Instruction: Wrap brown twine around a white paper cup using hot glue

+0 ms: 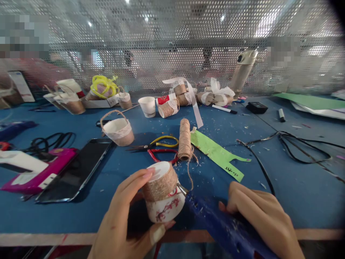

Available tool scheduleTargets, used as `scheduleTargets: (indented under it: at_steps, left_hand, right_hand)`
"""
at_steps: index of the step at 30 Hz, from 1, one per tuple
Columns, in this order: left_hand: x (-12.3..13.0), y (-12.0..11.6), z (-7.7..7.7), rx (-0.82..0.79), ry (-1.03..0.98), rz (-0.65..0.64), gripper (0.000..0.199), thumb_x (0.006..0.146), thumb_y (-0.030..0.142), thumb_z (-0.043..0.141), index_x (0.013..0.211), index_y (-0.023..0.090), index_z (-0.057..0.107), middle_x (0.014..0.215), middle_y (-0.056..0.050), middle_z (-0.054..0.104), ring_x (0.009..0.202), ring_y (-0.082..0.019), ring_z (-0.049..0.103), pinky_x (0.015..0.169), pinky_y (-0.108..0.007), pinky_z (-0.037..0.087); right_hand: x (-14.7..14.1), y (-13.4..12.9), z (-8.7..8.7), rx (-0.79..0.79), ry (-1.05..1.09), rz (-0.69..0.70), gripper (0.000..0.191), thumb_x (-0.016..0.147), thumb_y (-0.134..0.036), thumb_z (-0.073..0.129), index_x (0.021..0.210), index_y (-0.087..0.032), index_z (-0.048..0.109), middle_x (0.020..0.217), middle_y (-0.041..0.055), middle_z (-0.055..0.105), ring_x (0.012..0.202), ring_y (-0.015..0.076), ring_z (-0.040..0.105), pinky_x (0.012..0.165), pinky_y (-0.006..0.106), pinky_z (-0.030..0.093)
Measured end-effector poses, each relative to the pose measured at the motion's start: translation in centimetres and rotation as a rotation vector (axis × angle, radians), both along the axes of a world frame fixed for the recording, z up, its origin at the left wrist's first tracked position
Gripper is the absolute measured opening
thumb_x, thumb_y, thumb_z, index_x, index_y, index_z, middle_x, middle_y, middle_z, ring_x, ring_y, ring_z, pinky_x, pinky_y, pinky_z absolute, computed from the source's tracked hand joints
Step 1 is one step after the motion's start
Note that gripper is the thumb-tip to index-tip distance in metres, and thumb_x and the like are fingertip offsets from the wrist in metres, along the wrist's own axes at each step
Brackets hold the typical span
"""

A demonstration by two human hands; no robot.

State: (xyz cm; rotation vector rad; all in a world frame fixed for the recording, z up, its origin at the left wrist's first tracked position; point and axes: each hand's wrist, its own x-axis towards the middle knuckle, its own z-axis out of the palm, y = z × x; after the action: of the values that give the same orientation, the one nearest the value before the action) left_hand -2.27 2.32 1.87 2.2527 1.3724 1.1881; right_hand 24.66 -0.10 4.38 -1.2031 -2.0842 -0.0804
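My left hand [129, 212] grips a paper cup [167, 208] by its base and rim, tilted on its side near the table's front edge. Twine wraps the part of the cup near its base, and a pink blossom print shows on the bare part. In my right hand [261, 212] is a blue glue gun [215, 219], its metal nozzle touching or very close to the cup at the twine's edge. A loose strand of twine runs from the cup's side toward the twine spool [184, 138] behind it.
Scissors [161, 145] with yellow and red handles lie left of the spool, a green paper strip [218, 153] right of it. A phone [77, 171] and a small twine basket [118, 131] are at left. Black cables [302, 154] cross the right side. A bottle [242, 72] stands behind.
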Motion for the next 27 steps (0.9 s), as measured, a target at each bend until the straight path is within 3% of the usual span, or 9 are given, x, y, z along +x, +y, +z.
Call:
scheduleTargets:
  at_steps: [7, 27]
  left_hand:
    - [0.04, -0.01, 0.18, -0.004, -0.007, -0.015, 0.070, 0.085, 0.034, 0.070, 0.146, 0.036, 0.037, 0.145, -0.008, 0.048, 0.132, -0.030, 0.054, 0.102, -0.043, 0.059]
    - [0.58, -0.15, 0.31, -0.068, -0.140, 0.008, 0.067, 0.082, 0.034, 0.073, 0.142, 0.040, 0.042, 0.145, -0.006, 0.050, 0.129, -0.035, 0.056, 0.098, -0.050, 0.061]
  right_hand:
    - [0.31, 0.18, 0.05, -0.002, -0.024, 0.047, 0.028, 0.096, -0.009, 0.045, 0.074, -0.023, 0.036, 0.062, -0.0063, 0.040, 0.045, 0.0080, 0.039, 0.048, 0.021, 0.030]
    - [0.00, 0.12, 0.35, 0.008, -0.032, 0.008, 0.030, 0.098, -0.011, 0.046, 0.071, -0.023, 0.038, 0.061, -0.0060, 0.040, 0.046, 0.0086, 0.040, 0.049, 0.023, 0.029]
